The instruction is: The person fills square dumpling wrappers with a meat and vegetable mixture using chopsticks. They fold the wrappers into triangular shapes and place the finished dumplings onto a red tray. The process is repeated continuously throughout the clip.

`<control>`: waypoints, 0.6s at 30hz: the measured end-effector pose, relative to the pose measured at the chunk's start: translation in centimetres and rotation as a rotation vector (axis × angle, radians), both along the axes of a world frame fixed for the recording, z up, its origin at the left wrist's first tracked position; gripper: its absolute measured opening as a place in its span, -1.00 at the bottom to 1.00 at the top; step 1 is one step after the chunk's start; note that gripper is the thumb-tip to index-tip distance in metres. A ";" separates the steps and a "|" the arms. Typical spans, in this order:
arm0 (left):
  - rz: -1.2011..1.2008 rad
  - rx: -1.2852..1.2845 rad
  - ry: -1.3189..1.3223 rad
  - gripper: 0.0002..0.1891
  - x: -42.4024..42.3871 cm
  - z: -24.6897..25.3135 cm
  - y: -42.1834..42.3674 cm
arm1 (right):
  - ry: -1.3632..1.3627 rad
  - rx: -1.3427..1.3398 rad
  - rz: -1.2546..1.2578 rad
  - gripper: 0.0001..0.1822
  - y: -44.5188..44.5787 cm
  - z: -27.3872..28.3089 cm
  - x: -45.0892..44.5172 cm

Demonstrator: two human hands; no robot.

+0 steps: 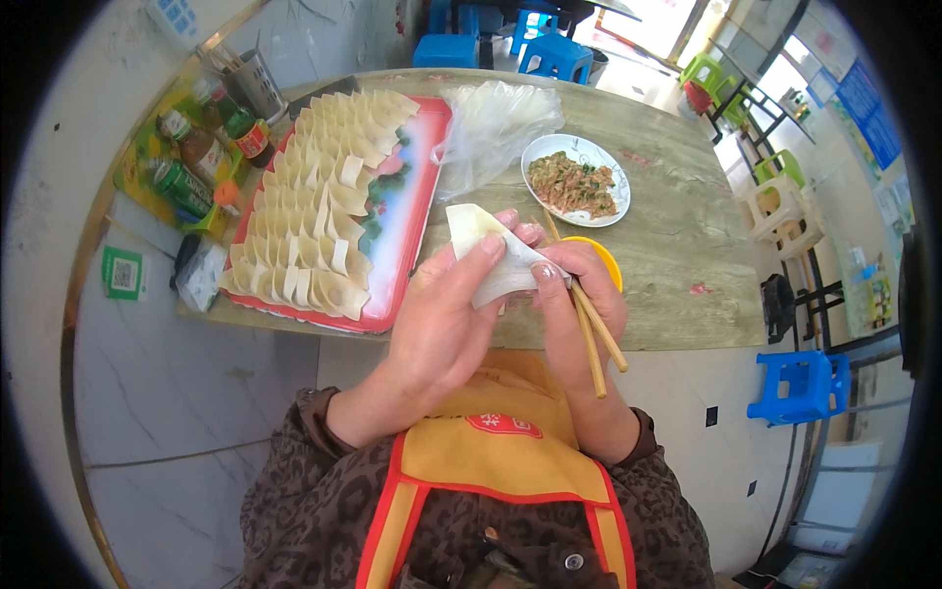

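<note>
Between my hands is a partly folded dough wrapper (pixel 508 258). My left hand (pixel 449 309) grips its left side, thumb on top. The fingers of my right hand (pixel 581 294) pinch its right corner and also hold a pair of wooden chopsticks (pixel 595 331), their thick ends pointing towards me. Any filling inside the wrapper is hidden. Left of my hands, a red-rimmed tray (pixel 423 213) bears rows of folded wontons (pixel 316 199). Beyond my hands, minced filling with green bits (pixel 570 184) lies on a white plate (pixel 622 177). A yellow round rim (pixel 607 258) shows partly behind my right hand.
A clear plastic bag (pixel 500 125) with pale contents lies between tray and plate. Bottles (pixel 246 136), a green can (pixel 184 188) and a metal utensil holder (pixel 254 85) stand left of the tray. A blue stool (pixel 798 386) is on the floor at right.
</note>
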State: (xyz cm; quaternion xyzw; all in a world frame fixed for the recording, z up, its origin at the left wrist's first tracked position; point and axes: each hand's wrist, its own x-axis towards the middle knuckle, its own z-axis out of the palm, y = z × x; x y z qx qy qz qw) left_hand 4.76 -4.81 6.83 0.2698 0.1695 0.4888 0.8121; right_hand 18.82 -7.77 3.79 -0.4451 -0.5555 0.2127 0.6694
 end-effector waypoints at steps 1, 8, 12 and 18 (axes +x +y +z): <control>0.000 -0.011 0.000 -0.64 -0.1 -0.1 0.1 | -0.027 0.015 -0.003 -0.88 0.1 -0.1 0.0; 0.092 0.028 0.055 -0.66 -0.7 -1.2 0.7 | -0.207 0.058 -0.018 -0.86 0.4 -0.1 0.0; 0.201 0.140 0.222 -0.71 -1.2 -1.4 0.6 | -0.419 0.223 -0.033 -0.81 1.3 0.3 0.3; 0.383 0.474 0.553 -0.80 -2.0 -1.3 0.8 | -0.649 0.283 0.014 -0.71 2.0 2.2 1.1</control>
